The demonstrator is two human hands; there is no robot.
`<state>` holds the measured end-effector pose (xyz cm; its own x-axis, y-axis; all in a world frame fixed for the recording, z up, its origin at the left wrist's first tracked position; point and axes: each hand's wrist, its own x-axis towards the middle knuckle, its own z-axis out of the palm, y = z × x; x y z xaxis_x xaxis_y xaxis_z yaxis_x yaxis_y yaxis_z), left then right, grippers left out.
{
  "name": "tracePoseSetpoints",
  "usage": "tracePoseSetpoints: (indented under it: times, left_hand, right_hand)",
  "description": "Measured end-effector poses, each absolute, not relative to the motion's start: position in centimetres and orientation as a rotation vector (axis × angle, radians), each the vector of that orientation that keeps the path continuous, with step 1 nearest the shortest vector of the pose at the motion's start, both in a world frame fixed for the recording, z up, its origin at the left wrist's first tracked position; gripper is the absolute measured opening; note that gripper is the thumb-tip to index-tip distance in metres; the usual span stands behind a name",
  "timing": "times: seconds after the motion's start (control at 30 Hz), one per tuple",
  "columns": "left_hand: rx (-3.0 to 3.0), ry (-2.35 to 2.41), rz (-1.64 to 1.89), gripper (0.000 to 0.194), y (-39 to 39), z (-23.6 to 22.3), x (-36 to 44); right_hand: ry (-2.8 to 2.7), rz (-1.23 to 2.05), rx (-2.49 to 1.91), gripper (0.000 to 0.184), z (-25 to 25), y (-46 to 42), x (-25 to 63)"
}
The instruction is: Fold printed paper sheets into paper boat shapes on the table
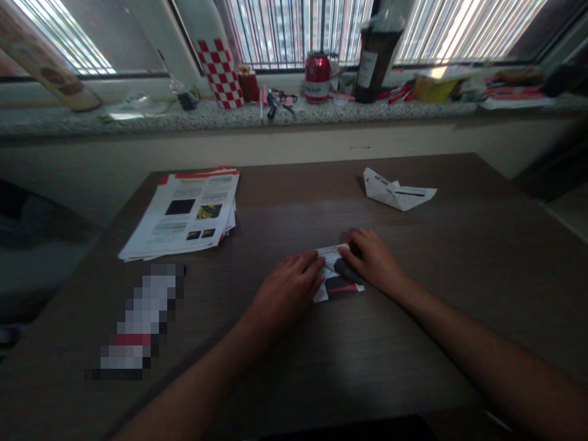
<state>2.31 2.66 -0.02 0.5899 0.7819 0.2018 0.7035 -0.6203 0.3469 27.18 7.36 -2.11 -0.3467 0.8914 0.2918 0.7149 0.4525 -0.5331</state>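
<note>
A small folded printed paper (pixel 337 283) lies flat on the dark wooden table (pixel 413 294), near the middle. My left hand (pixel 288 293) rests on its left edge, fingers stretched out and pressing down. My right hand (pixel 374 260) lies on its right side, fingers flat on the paper, thumb across the fold. Most of the paper's upper part is hidden under my fingers.
A folded paper boat-like shape (pixel 397 191) sits at the far right of the table. A stack of printed leaflets (pixel 186 213) lies far left. A blurred object (pixel 140 321) lies at the near left. The windowsill behind holds a red can (pixel 317 76), a dark bottle (pixel 374 61) and clutter.
</note>
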Motion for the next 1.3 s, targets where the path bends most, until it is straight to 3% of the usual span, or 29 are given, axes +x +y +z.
tracePoseSetpoints:
  times: [0.3, 1.03, 1.2, 1.3]
  left_hand:
    - [2.673, 1.207, 0.266, 0.052, 1.9, -0.3, 2.6]
    - [2.712, 1.347, 0.161, 0.053, 1.8, 0.4, 2.8]
    - [2.737, 1.328, 0.179, 0.052, 1.8, 0.3, 2.9]
    - [2.737, 1.336, 0.205, 0.051, 1.7, 0.3, 3.0]
  right_hand:
    - [-2.141, 0.445, -1.34, 0.009, -2.1, 7.4, 27.1]
    - [-2.14, 0.399, -1.308, 0.01, -2.3, 8.9, 27.6]
    - [-2.231, 0.327, -1.239, 0.023, -0.1, 7.4, 27.4]
    - [-2.428, 0.197, -1.175, 0.041, 0.6, 5.2, 26.8]
